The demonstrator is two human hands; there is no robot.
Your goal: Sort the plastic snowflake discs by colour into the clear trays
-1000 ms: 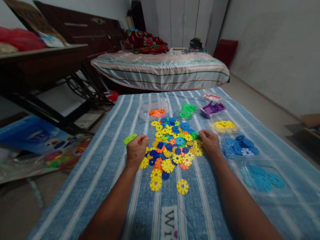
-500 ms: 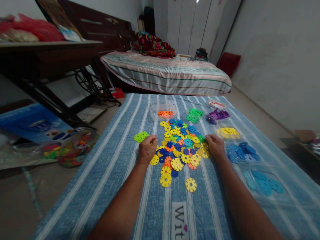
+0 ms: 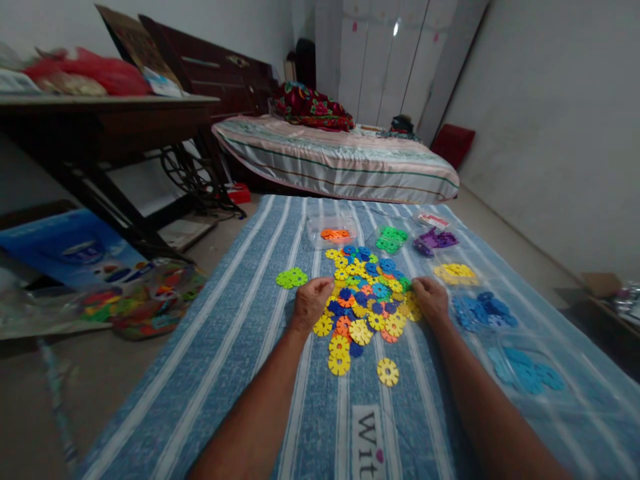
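A mixed pile of plastic flower-shaped discs (image 3: 361,331), yellow, blue, orange and green, lies on the striped blue cloth (image 3: 240,373). My left hand (image 3: 313,304) is at the pile's left edge, thumb and fingers pressed together; whatever they may hold is hidden. At the opposite edge, my right hand (image 3: 431,299) is closed too, its fingertips beside a green disc (image 3: 405,285); whether they grip anything does not show. Just left of my left hand sits a small group of light green discs (image 3: 291,278). One yellow disc (image 3: 388,372) lies apart near the front.
Clear containers hold orange discs (image 3: 335,235), green discs (image 3: 391,239), purple pieces (image 3: 435,241), yellow discs (image 3: 456,273), blue discs (image 3: 484,311) and light blue discs (image 3: 525,371). Beyond the cloth is a bed (image 3: 340,157); a sewing-machine table (image 3: 110,110) stands left.
My left hand has shifted right, away from the light green discs and in against the pile. My right hand stays at the right edge. The whole view has shifted slightly.
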